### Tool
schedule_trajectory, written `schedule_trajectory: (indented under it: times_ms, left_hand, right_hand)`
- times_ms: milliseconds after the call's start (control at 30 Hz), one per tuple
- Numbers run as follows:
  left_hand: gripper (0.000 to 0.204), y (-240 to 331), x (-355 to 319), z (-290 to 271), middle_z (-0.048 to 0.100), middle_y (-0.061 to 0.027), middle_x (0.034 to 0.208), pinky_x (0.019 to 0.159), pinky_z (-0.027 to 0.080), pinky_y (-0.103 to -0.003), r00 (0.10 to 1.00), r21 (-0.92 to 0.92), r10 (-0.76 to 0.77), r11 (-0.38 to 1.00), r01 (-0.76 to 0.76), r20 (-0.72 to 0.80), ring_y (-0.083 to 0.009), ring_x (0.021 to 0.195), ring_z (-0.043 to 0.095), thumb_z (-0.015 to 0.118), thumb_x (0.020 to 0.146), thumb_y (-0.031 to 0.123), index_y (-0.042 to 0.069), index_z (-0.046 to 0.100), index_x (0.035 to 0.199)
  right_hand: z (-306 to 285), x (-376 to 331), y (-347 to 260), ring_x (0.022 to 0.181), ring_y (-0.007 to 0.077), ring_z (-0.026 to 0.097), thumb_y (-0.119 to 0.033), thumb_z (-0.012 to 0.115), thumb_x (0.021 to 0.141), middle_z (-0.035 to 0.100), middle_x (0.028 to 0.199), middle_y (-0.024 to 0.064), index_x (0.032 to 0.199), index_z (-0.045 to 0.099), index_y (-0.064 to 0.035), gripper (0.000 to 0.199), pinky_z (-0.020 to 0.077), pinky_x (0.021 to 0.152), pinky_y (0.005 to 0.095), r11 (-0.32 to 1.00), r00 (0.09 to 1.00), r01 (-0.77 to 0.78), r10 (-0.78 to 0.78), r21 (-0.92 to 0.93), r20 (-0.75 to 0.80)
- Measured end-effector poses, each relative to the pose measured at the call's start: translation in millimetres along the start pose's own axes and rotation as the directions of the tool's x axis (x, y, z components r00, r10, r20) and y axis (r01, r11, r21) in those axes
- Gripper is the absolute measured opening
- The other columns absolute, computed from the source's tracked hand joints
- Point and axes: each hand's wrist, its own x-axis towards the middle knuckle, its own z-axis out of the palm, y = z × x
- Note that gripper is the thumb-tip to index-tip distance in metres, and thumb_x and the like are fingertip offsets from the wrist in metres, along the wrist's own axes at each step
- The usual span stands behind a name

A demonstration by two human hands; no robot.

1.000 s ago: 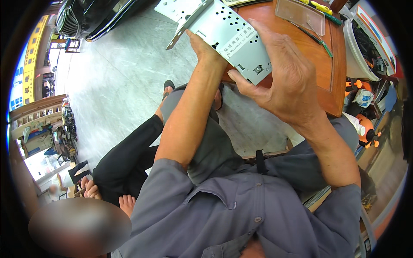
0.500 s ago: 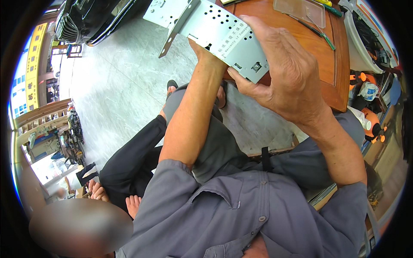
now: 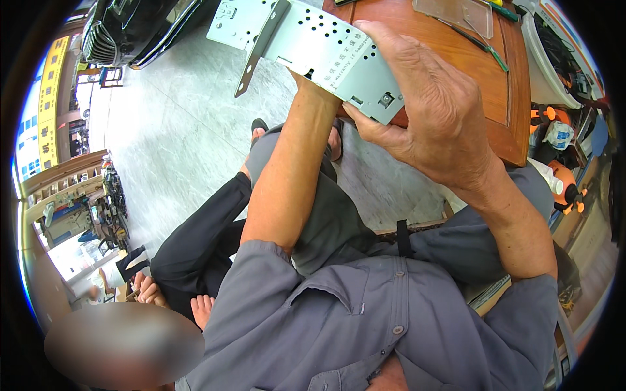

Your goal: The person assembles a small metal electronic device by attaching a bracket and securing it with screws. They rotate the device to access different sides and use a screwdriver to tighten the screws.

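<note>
A silvery sheet-metal casing with round vent holes, printed lettering and a raised flange is held up near the top of the view, over the table's edge. My right hand grips its right end, thumb on the near corner and fingers along the far edge. Beneath the casing goes my left hand; only the wrist shows, and its fingers are hidden behind the metal. A small screw or fitting sits in a cutout near the casing's lower right corner.
Behind the casing stands a brown wooden table, bearing a clear plastic tray and a green-handled screwdriver. A white bin holds dark cables at right. At left sits another person in black trousers. A black vehicle is parked far left.
The casing has shifted slightly to the left with both hands and tilted a little. My right hand keeps its grip on the right end.
</note>
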Motion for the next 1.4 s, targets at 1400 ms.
schedule_trajectory:
  times_ms: [1400]
  left_hand:
    - [0.078,9.6,-39.0,67.2,0.05,-0.0191,0.148,0.115,0.041,-0.045,0.955,0.56,0.066,0.82,0.114,-0.291,-0.0318,0.136,0.05,0.034,0.109,0.06,-0.004,0.034,0.152]
  right_hand:
    - [-8.4,6.9,42.8,0.082,0.026,0.072,-0.027,0.079,0.085,0.072,0.096,0.0174,0.129,0.059,0.0048,0.058,0.0567,0.075,0.0364,0.912,0.952,-0.297,0.305,0.281,0.015]
